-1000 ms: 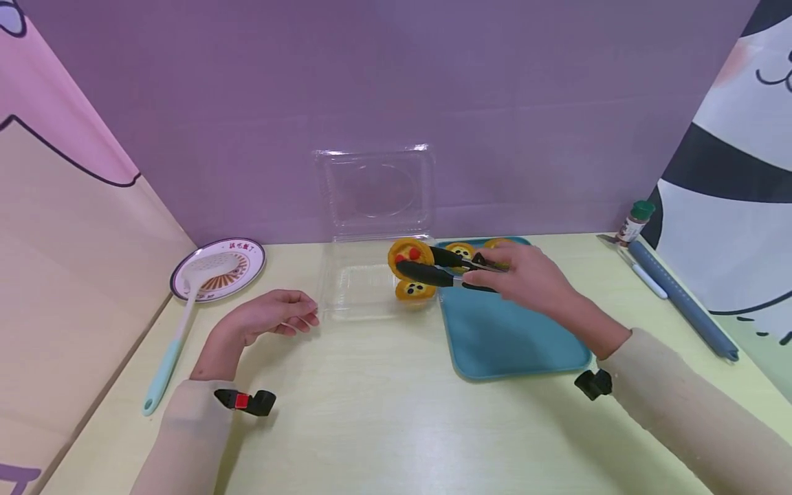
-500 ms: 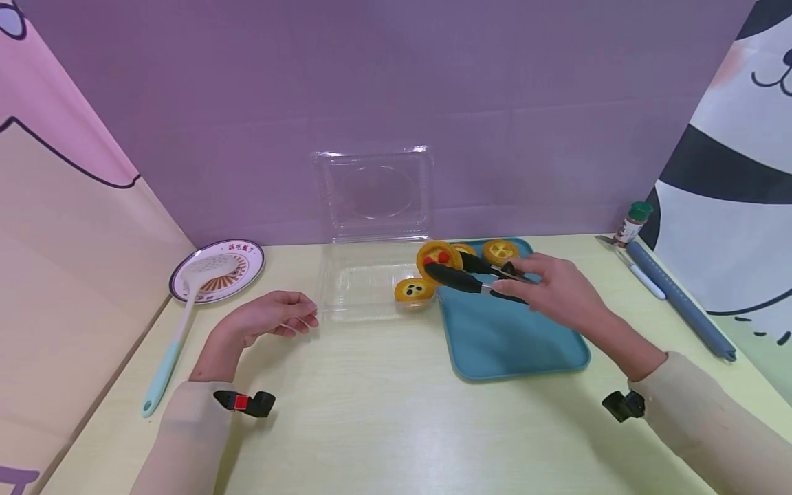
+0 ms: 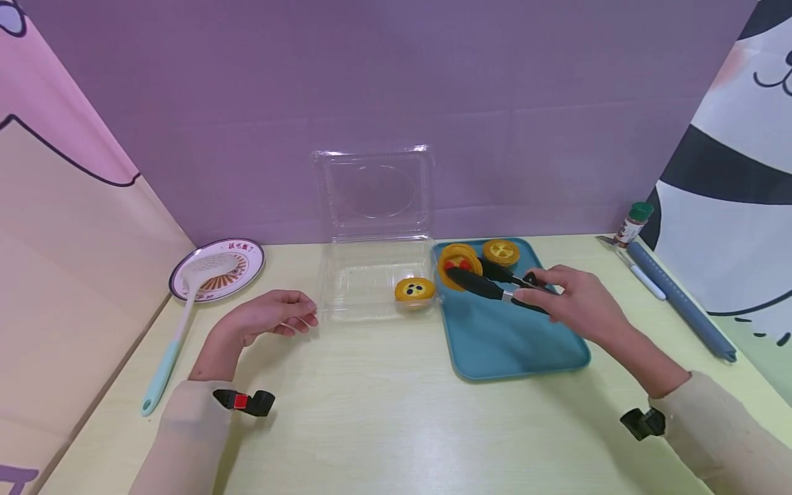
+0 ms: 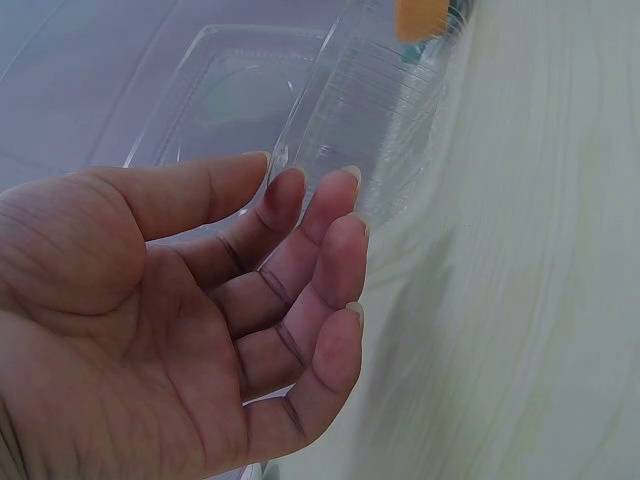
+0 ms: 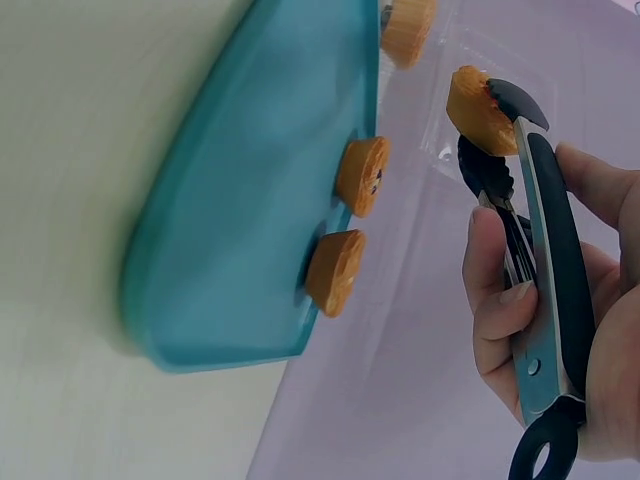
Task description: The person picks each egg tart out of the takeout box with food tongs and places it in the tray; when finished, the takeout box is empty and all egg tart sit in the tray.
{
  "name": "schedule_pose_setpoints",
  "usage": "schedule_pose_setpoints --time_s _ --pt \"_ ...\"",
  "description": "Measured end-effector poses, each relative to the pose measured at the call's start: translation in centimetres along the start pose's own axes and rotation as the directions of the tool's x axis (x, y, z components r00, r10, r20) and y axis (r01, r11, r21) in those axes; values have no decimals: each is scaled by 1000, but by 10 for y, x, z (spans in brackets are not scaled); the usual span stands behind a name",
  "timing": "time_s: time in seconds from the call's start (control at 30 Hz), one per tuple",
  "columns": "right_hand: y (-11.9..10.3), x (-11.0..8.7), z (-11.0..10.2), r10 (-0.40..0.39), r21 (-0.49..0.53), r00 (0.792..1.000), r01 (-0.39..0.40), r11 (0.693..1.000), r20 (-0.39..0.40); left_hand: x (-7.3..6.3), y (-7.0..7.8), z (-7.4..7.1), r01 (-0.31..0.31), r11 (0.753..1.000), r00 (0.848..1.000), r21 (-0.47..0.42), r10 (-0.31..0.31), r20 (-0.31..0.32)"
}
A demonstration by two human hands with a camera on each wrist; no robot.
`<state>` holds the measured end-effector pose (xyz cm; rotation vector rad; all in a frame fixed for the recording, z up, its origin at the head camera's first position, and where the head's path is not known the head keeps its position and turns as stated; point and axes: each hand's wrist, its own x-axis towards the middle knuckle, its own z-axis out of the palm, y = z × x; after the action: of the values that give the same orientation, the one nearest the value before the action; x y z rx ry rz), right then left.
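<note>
My right hand grips black-and-silver tongs. Their dark tips pinch an egg tart with red toppings, held above the blue tray. At the tray's back lies a yellow-topped tart; a tart with dark dots beside it is mostly hidden behind the held one in the head view. Another dotted tart sits in the right front corner of the clear plastic box, whose lid stands up. My left hand, fingers loosely bent and holding nothing, is by the box's left front corner.
On the left, a skimmer with a pale green handle rests on a patterned plate. A green-capped jar, a white-handled knife and a blue roll lie along the right side. A purple backdrop closes the back.
My right hand has drawn the tongs and the red-topped tart rightward, from over the clear box to over the tray's back left. My left hand has stayed in place.
</note>
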<state>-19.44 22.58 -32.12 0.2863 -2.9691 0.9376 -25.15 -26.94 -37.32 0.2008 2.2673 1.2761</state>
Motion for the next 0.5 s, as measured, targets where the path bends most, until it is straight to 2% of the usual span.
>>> schedule_pose_setpoints --time_s 0.5 --pt "19 -6 4 60 -12 997 -60 998 38 -1 1 0 -1 1000 1000 -1 1 -1"
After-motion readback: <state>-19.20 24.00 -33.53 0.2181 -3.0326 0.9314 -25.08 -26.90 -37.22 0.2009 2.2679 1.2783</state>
